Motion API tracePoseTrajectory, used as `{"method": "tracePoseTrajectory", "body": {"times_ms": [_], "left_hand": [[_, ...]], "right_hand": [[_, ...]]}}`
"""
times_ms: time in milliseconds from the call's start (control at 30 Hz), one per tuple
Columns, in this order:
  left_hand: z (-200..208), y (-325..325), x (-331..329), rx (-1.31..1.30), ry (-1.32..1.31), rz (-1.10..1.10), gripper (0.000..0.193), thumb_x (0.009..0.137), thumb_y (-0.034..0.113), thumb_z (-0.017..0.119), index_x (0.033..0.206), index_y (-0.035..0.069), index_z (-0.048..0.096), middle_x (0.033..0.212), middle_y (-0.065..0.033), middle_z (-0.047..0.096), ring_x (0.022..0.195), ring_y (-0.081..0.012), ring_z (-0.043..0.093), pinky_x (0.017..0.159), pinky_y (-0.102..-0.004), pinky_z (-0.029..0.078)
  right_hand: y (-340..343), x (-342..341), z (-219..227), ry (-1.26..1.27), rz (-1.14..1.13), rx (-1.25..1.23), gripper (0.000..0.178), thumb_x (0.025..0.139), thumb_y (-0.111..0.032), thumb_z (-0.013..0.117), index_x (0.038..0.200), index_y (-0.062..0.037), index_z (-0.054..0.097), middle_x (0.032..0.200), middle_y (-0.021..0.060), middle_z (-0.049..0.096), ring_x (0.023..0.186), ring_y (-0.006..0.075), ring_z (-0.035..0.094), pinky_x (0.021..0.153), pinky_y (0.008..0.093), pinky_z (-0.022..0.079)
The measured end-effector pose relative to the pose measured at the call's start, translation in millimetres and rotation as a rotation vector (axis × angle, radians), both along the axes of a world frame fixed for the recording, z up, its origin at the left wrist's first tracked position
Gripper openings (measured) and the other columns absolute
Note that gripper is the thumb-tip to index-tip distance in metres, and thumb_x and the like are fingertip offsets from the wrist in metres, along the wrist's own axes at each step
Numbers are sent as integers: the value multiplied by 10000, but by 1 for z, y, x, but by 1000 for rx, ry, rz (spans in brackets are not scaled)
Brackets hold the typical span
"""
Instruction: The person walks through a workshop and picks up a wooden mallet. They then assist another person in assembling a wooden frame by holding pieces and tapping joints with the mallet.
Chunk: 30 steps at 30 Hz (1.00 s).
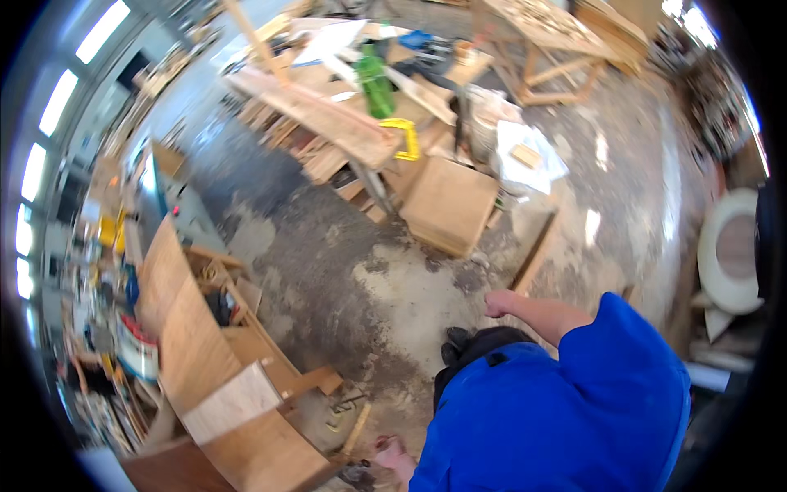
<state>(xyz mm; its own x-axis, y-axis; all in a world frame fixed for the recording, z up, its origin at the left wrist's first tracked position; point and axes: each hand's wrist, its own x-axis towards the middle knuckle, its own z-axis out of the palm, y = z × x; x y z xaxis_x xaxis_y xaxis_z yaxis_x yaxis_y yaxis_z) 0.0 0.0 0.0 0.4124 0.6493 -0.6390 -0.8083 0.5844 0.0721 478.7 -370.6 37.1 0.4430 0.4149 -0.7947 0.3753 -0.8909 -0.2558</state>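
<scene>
We stand mid-stride on the dusty concrete floor (393,279), both hands bare of any load. Our right hand (498,303) swings out in a loose fist, gripping nothing; our left hand (392,449) hangs low beside the plywood cabinet panels (213,385), fingers curled (whether it touches anything we cannot tell). No work is in hand yet. Ahead lie a square wooden box (449,203), a plank on the floor (537,250), and a cluttered workbench (328,115) with a green bottle (375,82) and yellow clamp (403,138).
</scene>
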Motion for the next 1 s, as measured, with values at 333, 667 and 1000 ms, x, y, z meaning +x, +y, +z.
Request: {"method": "tracePoseTrajectory", "body": {"times_ms": [333,667,1000], "left_hand": [[58,-98,187,373,1056,-1477,283,1008,268,515,932,-1,555,855,-117,628,731,-249,617,678,-380,496],[5,-171,297,660,1201,-1985,184,933,162,608,995,-10,588,862,-117,631,660,-195,616,518,-296,503],[54,-539,512,1135,762,-2180,200,906,160,627,985,-23,637,824,-86,659,717,-156,634,636,-278,523]], "right_hand": [[-117,-117,44,72,-718,107,418,826,-381,572,966,-21,731,1000,227,688,972,390,649,876,461,507],[-351,-116,35,-201,-1223,88,365,838,-327,550,932,-14,712,943,237,681,921,406,650,835,454,519],[-699,-141,-3,-145,-1663,-54,258,816,-178,634,994,8,650,882,161,688,847,299,666,745,378,509]]}}
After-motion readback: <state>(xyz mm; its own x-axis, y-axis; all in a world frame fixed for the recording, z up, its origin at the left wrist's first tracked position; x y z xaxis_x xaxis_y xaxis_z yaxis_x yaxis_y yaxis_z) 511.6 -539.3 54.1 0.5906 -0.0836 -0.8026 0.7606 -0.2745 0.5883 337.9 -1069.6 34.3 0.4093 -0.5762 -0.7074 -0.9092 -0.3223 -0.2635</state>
